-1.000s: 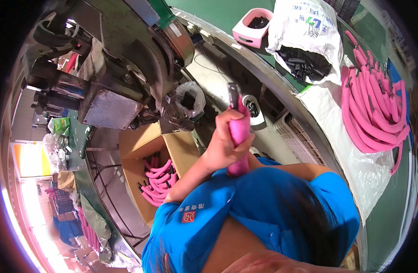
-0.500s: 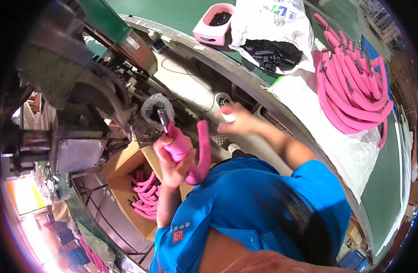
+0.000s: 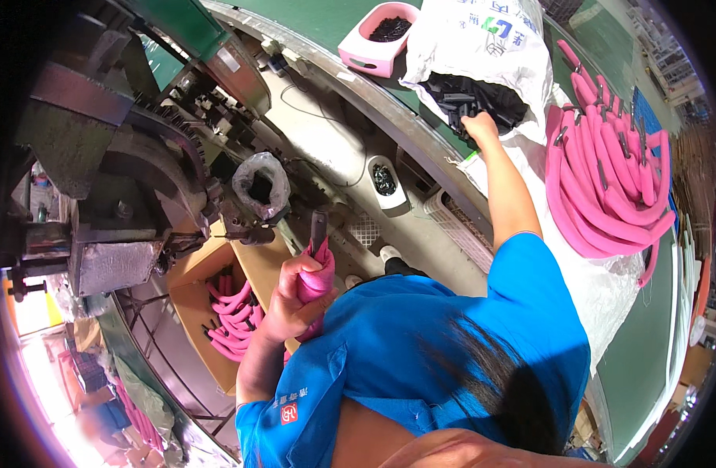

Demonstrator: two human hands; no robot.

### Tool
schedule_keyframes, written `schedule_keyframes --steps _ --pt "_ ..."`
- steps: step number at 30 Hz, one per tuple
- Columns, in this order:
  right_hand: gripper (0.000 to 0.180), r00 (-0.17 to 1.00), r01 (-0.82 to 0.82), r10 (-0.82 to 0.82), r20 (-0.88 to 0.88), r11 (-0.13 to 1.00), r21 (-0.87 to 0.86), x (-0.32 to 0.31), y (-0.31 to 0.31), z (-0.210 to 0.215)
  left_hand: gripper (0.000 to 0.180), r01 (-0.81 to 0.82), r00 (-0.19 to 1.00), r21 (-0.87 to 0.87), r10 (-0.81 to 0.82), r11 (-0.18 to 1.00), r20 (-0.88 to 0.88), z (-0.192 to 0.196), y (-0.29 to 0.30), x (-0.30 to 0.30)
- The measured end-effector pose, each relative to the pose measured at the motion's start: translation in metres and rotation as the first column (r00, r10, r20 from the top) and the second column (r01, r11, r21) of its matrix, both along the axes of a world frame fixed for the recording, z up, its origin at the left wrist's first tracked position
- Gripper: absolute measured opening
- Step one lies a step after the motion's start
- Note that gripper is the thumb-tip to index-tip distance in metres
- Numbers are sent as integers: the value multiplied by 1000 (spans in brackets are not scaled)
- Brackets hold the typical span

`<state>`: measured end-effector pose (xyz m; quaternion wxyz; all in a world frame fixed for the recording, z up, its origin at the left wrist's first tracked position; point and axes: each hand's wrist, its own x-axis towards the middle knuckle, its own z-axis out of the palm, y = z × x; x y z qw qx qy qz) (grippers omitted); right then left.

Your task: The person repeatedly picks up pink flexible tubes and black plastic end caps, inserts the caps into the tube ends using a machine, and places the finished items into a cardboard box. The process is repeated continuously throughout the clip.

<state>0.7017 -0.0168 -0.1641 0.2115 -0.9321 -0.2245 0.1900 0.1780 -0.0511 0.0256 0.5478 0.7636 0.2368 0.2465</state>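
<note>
My left hand (image 3: 291, 300) is wrapped round a pink foam-covered tube (image 3: 317, 282) in front of my chest. A dark, narrow end piece (image 3: 319, 228) points up out of its top; the tube's lower part is hidden by my hand and shirt. Out to the right, my right hand (image 3: 482, 127) reaches to the mouth of a white sack (image 3: 482, 39). Its fingers are closed at the near edge of the black plastic pieces (image 3: 502, 101), seemingly on one of them. The fingertips are partly hidden among the pieces.
A pink bin (image 3: 356, 61) with small black parts stands beside the sack. Bent pink tubes (image 3: 599, 179) are piled on the right bench. Left of me are a dark machine (image 3: 124, 195), a bag-lined container (image 3: 276, 183) and a cardboard box (image 3: 194, 312) of pink tubes.
My right hand has moved up and right from mid-air to the black pieces in the sack. My left hand has lowered slightly, keeping the pink tube, whose curved end no longer shows.
</note>
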Motion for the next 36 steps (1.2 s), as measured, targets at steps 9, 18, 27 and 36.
schedule_keyframes --steps 9,18,27,36 --pt "16 577 326 437 -690 651 685 -85 -59 80 52 -60 998 -13 61 998 29 4 -12 -13" --pt "29 310 147 823 -475 453 880 -261 -55 203 44 69 995 88 -74 994 61 25 -17 2" --pt "33 173 203 852 -494 460 864 -302 -44 206 44 -1 997 107 -7 994 72 24 -23 -19" --pt "31 192 -212 777 -599 629 748 -332 -43 234 41 -30 990 74 19 997 139 11 -30 -31"
